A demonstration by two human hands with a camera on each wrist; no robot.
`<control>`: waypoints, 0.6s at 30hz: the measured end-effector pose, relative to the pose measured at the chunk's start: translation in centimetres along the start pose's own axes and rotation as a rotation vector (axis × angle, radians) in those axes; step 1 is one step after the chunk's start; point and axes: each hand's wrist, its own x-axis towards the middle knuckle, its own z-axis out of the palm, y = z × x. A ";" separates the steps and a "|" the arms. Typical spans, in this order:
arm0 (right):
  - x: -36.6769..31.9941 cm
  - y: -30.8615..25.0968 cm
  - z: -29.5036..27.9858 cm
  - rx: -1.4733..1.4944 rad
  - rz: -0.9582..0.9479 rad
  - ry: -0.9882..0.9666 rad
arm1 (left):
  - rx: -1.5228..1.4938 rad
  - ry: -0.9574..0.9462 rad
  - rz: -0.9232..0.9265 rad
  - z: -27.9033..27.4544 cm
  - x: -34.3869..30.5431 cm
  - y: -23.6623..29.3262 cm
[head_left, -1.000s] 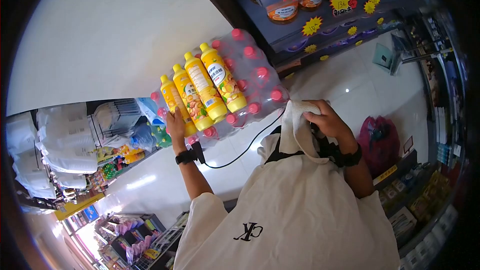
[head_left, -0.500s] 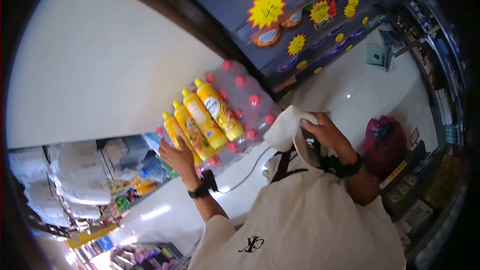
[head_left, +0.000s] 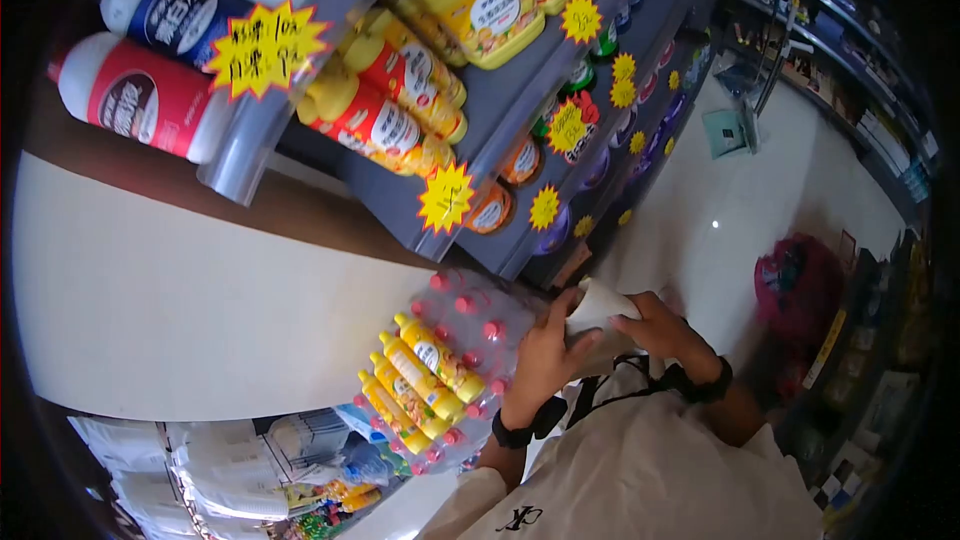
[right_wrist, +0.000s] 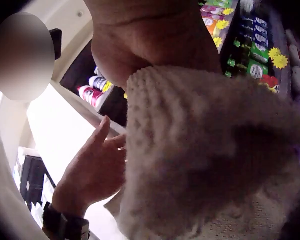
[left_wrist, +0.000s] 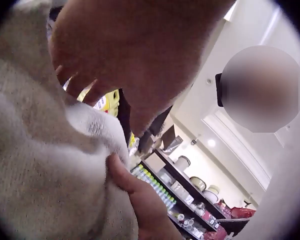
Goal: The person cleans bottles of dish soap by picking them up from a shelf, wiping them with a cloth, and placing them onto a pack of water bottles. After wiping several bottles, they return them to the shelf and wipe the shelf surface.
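Gripping pale cloth point(head_left: 600, 306), right hand point(head_left: 658, 328) with fingers curled, left hand point(head_left: 543, 358) with fingers open against it

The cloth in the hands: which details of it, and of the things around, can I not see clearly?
- Far end of the cloth: left wrist view, cut off by the left edge.
- Fingertips of the right hand: right wrist view, behind the cloth.
- Small print on the yellow bottles: head view, too small.
- Contents of the red bag: head view, blurred.
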 end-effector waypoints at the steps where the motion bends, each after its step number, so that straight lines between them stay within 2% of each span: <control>1: 0.1 -0.2 -1.2 -0.008 0.045 -0.015 | -0.004 -0.066 -0.069 0.2 1.2 0.5; 2: 0.0 -0.5 -2.4 -0.032 0.015 -0.022 | -0.009 -0.131 -0.137 0.4 2.3 0.6; 3: -0.2 -0.9 -3.5 -0.057 -0.014 -0.032 | -0.028 -0.021 0.161 1.4 3.5 -1.3; 6: -0.4 0.7 -6.2 -0.060 -0.117 -0.003 | -0.085 -0.083 0.110 0.4 7.4 1.3; 7: -0.4 1.2 -7.0 -0.048 -0.152 0.015 | -0.078 0.055 0.235 -0.2 8.8 2.7; 10: -0.7 0.8 -9.7 -0.055 -0.072 0.049 | 0.118 0.523 0.234 -2.4 14.3 2.5; 11: -0.8 0.6 -10.4 -0.036 -0.065 0.061 | 0.153 0.648 0.192 -3.7 15.2 4.4; 13: -0.9 0.4 -11.6 0.004 -0.051 0.083 | 0.286 1.083 0.289 -5.7 17.4 4.9; 14: -0.8 0.5 -12.3 0.003 -0.049 0.077 | 0.394 1.218 0.228 -7.0 17.8 4.7; 15: -0.9 0.9 -12.9 0.004 -0.046 0.072 | 0.504 1.348 0.162 -8.1 18.0 4.3; 18: -0.8 1.0 -13.9 0.064 -0.008 0.079 | 0.422 1.512 0.026 -9.9 18.7 2.8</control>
